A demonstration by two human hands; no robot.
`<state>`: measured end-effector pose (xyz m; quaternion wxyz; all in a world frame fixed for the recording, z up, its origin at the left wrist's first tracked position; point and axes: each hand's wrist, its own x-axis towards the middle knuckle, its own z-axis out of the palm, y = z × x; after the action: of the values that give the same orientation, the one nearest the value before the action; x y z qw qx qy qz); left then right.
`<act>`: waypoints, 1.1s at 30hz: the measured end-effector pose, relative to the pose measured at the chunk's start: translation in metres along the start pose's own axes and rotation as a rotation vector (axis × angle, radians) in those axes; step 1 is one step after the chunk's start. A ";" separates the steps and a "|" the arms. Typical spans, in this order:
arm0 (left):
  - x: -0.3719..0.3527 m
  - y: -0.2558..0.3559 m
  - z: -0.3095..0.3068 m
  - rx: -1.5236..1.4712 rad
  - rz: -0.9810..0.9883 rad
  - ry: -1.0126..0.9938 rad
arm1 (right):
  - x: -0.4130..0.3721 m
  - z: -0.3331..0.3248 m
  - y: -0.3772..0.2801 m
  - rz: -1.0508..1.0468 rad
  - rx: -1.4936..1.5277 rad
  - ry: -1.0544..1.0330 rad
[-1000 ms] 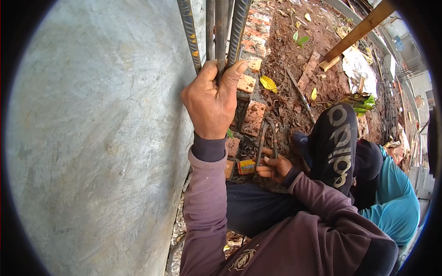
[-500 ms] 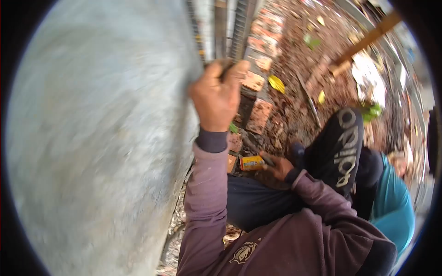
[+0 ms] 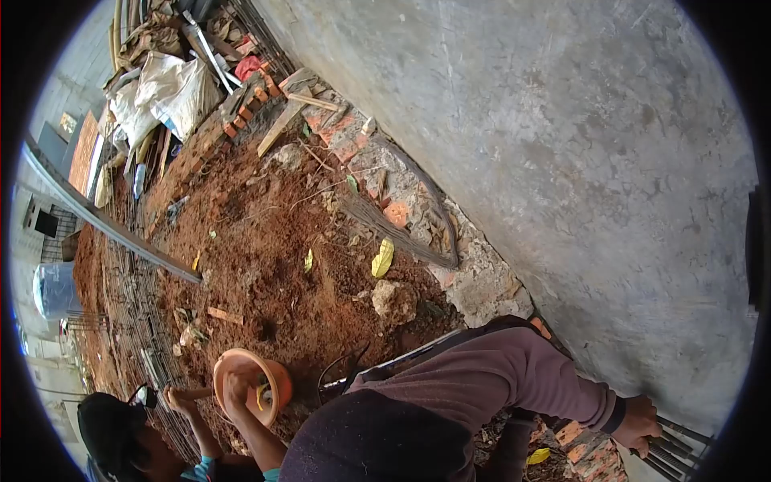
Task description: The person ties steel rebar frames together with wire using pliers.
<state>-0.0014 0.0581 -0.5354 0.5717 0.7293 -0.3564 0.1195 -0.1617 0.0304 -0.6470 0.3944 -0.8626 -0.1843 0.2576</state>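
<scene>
Dark rods (image 3: pixel 669 455) sit in the left hand (image 3: pixel 640 423), its grip closed.

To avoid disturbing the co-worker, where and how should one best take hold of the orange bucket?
Probably pinch the orange bucket by its rim, coming from the grey wall side: its round outside is exposed there, while the co-worker's hand is inside and their forearm crosses the lower rim.

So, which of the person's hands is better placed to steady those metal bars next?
Probably the left: the left hand is closed around the metal bars beside the wall, while the right hand is out of view.
</scene>
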 end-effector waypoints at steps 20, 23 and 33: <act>-0.005 0.026 0.005 0.163 -0.039 0.196 | -0.096 -0.307 -0.148 -0.623 -0.733 1.427; -0.008 0.033 0.011 0.073 -0.087 0.232 | -0.089 -0.280 -0.150 -0.504 -0.521 1.304; -0.014 0.049 0.022 0.201 -0.171 0.290 | -0.073 -0.267 -0.122 -0.480 -0.705 1.322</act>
<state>-0.0489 0.0389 -0.5137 0.5495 0.7854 -0.1933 0.2094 -0.0767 -0.0889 -0.3821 0.1702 -0.8477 -0.1636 -0.4750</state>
